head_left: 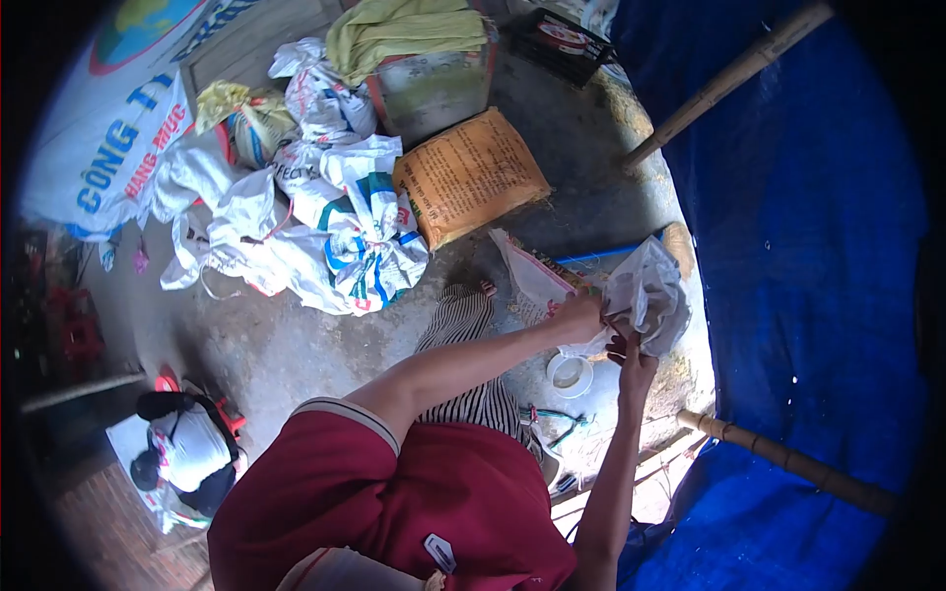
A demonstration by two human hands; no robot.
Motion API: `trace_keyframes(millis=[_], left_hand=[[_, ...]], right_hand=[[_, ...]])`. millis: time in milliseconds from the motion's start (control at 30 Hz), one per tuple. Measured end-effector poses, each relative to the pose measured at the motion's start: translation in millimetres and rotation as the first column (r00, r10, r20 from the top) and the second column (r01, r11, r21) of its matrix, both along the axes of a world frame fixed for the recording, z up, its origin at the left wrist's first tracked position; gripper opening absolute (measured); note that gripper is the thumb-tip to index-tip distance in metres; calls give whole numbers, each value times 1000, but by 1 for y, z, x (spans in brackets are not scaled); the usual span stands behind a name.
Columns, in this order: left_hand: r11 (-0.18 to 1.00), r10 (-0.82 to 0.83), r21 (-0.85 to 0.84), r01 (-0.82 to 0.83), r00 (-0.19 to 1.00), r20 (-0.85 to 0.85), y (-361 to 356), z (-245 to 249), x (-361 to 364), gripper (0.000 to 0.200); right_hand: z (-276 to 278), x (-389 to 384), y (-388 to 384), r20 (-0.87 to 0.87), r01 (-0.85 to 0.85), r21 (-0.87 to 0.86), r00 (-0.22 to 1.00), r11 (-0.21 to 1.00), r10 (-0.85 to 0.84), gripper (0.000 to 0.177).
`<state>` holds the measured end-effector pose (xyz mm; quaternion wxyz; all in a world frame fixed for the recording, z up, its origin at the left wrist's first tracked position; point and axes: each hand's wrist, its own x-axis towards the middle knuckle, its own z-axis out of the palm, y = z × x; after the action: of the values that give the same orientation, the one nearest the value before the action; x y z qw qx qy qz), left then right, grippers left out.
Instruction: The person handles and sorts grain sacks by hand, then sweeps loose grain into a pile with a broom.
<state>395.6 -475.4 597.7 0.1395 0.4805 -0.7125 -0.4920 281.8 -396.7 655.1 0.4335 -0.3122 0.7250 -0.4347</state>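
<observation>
The white bag [650, 300] bunches just beyond your grip: your left hand [579, 315] closes on its left side, your right hand [637, 366] pinches its near edge. Nearer you sits a bowl [570, 376]; farther left lies a brown sack [471, 177].

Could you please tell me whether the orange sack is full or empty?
The orange sack looks full: it has a thick, squared, block-like shape.
</observation>
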Motion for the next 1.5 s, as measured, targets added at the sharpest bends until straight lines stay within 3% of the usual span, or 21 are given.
trace_keyframes(millis=[67, 167, 367, 467, 600, 667, 733, 800, 867, 933, 1000, 1067, 1200, 1267, 1333, 1400, 1500], left_hand=[[999, -6, -50, 6, 1000, -6, 7, 27, 17, 23], [991, 120, -59, -121, 992, -24, 22, 53, 41, 24], [975, 186, -105, -195, 978, -96, 53, 79, 95, 25], [969, 208, -131, -210, 978, -30, 68, 78, 123, 23], [952, 272, -119, -281, 959, -81, 88, 69, 167, 22], [932, 328, -123, -341, 938, -110, 99, 68, 196, 22], [936, 329, -124, -330, 944, -30, 109, 67, 226, 23], [937, 340, -88, -337, 940, 20, 120, 82, 262, 24], [938, 345, -52, -342, 936, 73, 131, 88, 300, 25], [952, 301, 6, -306, 939, 165, 143, 88, 337, 29], [933, 347, 49, -357, 926, 148, 157, 96, 373, 31], [906, 391, 92, -414, 899, 195, 171, 107, 410, 33], [873, 444, 91, -478, 859, 254, 202, 96, 484, 35], [870, 484, -3, -493, 853, 197, 220, 86, 522, 35], [849, 510, 7, -528, 825, 244, 232, 91, 557, 32], [874, 468, 10, -487, 846, 256, 237, 99, 593, 31], [839, 492, 51, -541, 797, 351, 241, 115, 638, 27]], right_hand=[[18, 6, 2, -52, -71, -80, 996, 994, 67, 31], [58, 22, 0, -136, -211, -25, 969, 977, 206, 29], [97, 54, 0, -251, -464, 23, 855, 885, 455, 29], [105, 78, -1, -177, -569, 79, 800, 818, 574, 28], [100, 114, 0, -19, -665, -2, 747, 747, 665, 26], [93, 135, 1, 4, -757, -10, 653, 653, 757, 25], [92, 157, 3, 9, -793, -16, 609, 609, 793, 27], [93, 185, 2, -86, -898, 81, 425, 432, 901, 30], [95, 217, 4, -108, -926, 69, 363, 371, 926, 35], [104, 254, 7, -136, -876, 431, 173, 215, 976, 42], [90, 288, 14, -91, -894, 410, 158, 182, 983, 48], [79, 326, 24, -147, -963, 152, 202, 224, 968, 50], [68, 401, 37, -134, -954, 279, 73, 109, 988, 48], [75, 441, 51, -72, -981, 154, 104, 114, 992, 48], [64, 474, 56, -38, -979, 197, 50, 56, 998, 47], [63, 508, 66, 107, -995, 49, 90, 86, 990, 55], [70, 555, 79, 189, -994, -29, 99, 106, 977, 52]])
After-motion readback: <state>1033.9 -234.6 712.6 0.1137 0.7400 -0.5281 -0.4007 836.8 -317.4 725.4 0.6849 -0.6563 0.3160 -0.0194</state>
